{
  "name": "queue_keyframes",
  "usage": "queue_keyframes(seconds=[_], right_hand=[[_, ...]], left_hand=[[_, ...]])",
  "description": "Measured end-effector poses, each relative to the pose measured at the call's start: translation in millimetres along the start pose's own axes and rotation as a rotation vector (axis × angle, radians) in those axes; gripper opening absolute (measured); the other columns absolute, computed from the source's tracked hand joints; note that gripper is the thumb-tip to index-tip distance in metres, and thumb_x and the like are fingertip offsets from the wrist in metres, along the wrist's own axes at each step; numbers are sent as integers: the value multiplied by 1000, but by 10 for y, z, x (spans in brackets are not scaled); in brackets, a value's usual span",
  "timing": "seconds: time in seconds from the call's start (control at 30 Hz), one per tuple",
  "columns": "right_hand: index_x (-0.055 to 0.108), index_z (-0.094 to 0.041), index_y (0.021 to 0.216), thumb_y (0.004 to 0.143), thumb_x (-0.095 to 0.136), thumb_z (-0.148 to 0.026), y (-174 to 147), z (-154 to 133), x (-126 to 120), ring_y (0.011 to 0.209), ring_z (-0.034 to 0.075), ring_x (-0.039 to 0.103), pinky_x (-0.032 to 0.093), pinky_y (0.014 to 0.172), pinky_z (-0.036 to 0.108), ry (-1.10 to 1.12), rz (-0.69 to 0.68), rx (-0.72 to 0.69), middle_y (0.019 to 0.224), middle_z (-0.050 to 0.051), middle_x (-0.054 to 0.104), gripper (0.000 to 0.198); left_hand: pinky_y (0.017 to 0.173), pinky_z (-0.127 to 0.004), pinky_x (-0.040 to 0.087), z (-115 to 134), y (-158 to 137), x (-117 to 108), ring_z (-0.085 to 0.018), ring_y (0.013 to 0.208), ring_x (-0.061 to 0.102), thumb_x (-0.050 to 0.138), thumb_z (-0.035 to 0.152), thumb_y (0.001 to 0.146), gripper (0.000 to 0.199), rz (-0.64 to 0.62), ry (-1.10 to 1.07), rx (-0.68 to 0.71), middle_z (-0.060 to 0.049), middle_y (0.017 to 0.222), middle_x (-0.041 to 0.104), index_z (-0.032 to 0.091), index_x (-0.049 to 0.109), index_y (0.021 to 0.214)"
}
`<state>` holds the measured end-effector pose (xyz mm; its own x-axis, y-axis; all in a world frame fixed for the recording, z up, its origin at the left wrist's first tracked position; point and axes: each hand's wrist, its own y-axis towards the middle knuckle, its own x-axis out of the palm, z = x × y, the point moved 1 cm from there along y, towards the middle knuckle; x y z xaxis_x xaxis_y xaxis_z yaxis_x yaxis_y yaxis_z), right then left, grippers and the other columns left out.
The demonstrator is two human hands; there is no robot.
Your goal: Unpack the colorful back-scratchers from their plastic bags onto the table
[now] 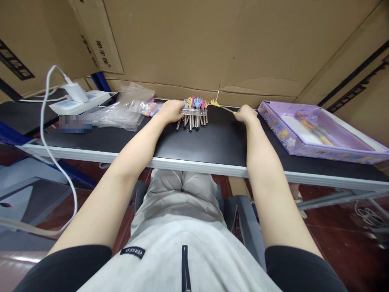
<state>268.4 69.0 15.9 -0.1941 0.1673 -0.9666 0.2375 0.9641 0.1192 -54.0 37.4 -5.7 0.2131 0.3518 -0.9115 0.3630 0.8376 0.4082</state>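
Note:
Several small back scratchers (197,117) with metal rods and blue, yellow and pink hand-shaped heads lie side by side on the black tabletop. A clear plastic strip or sleeve (194,111) crosses their rods. My left hand (173,110) is closed at the left end of this row and grips its edge. To the right, one yellow-headed back scratcher (215,104) lies apart, its thin rod stretched out towards my right hand (245,114). The fingers of that hand pinch the rod's far end. My fingertips hide the exact grip on both sides.
Clear plastic bags (121,109) and pastel-coloured sticks (151,108) lie left of my left hand. A white power strip (80,102) with a plugged-in charger and looping cable is farther left. A purple open box (319,132) stands at right. Cardboard (212,44) walls the back.

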Motion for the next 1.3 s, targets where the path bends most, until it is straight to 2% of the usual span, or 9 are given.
queue_keyframes(seconds=[0.1, 0.27, 0.43, 0.6, 0.77, 1.07, 1.3], right_hand=[[74, -11, 124, 101, 66, -29, 5, 16, -56, 139, 38, 60, 40, 120, 62, 52, 40, -53, 135, 24, 69, 30], [71, -18, 123, 95, 75, -30, -57, 23, -211, 121, 31, 68, 49, 111, 60, 225, 30, -207, 124, 15, 75, 31], [73, -16, 94, 88, 80, -16, -166, 0, -371, 105, 23, 72, 56, 103, 42, 369, -72, -299, 104, 11, 78, 9], [70, -19, 74, 79, 92, -19, -151, 61, -431, 94, 23, 73, 59, 97, 39, 469, -148, -352, 86, 8, 76, 22], [73, -19, 76, 77, 95, -23, -111, 119, -433, 90, 22, 73, 59, 96, 39, 454, -167, -373, 87, 7, 77, 22], [81, -20, 83, 73, 96, -46, -133, 93, -450, 89, 22, 72, 60, 90, 38, 375, -195, -449, 84, 6, 75, 32], [81, -20, 80, 73, 95, -47, -214, 72, -518, 85, 20, 69, 57, 85, 36, 370, -209, -474, 83, 6, 75, 31]], left_hand=[[95, -43, 54, -16, 0, -9, -35, 109, 72, 59, 19, 82, 23, -3, -22, -12, -14, 104, 77, 20, 74, 100], [93, -41, 54, -75, 3, -8, -33, 105, 71, 61, 22, 82, 18, 3, -49, -16, -12, 100, 77, 21, 73, 95], [89, -39, 55, -61, -8, -44, -34, 103, 73, 63, 22, 83, 20, -13, 31, -35, -13, 97, 78, 20, 75, 99], [93, -36, 53, 26, -61, -161, -34, 112, 74, 59, 22, 90, 24, -96, 98, -111, -15, 110, 80, 16, 75, 107], [91, -35, 54, 40, -93, -221, -33, 110, 74, 57, 20, 92, 24, -125, 105, -147, -16, 108, 80, 15, 75, 107], [93, -35, 53, -18, -65, -153, -32, 111, 73, 61, 25, 92, 26, -91, 116, -151, -15, 112, 79, 16, 75, 111], [91, -35, 52, -44, -73, -151, -33, 111, 72, 62, 27, 92, 29, -92, 130, -178, -17, 114, 77, 14, 73, 115]])
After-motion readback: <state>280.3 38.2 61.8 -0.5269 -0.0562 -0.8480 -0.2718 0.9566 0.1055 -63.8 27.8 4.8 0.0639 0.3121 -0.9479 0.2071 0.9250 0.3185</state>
